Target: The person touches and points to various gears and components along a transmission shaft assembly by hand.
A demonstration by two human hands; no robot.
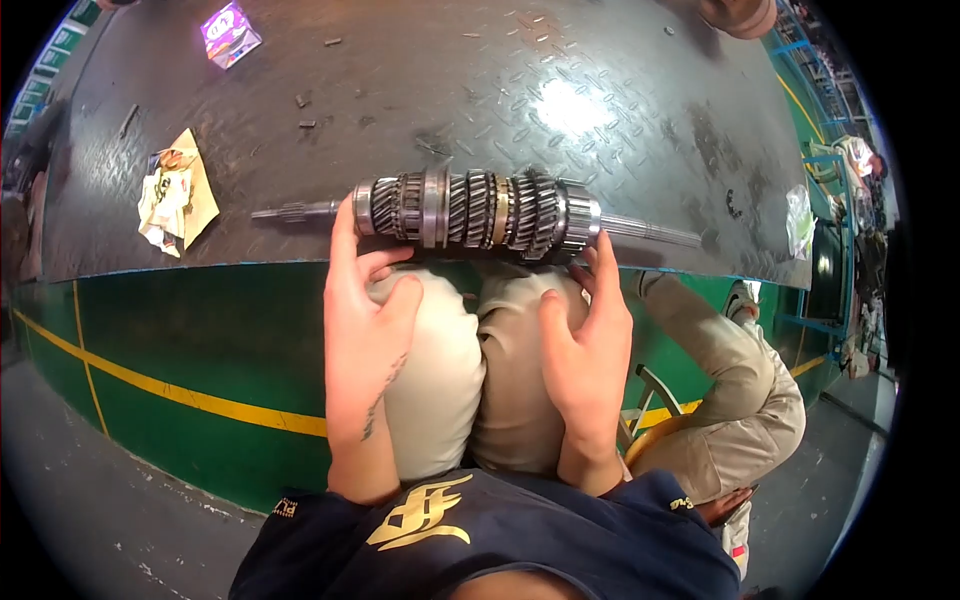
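Observation:
A metal gear shaft [470, 212] lies lengthwise along the table's near edge, with several toothed gears and rings stacked on it. Its thin splined ends stick out left and right. My left hand [365, 315] holds the left end of the gear stack, its index finger against the end ring and other fingers curled below. At the opposite end, my right hand [590, 330] has its fingers against the last toothed gear [580, 215]. Both thumbs stand away from the metal. The undersides of the gears, and some fingertips, are hidden.
The dark metal table [400, 110] carries a purple box [229, 36], crumpled paper [172, 195], small metal bits [307, 124] and a plastic bag [799, 222]. A seated person's leg [740, 370] is close on my right. Another person's hand [740, 15] shows at the far edge.

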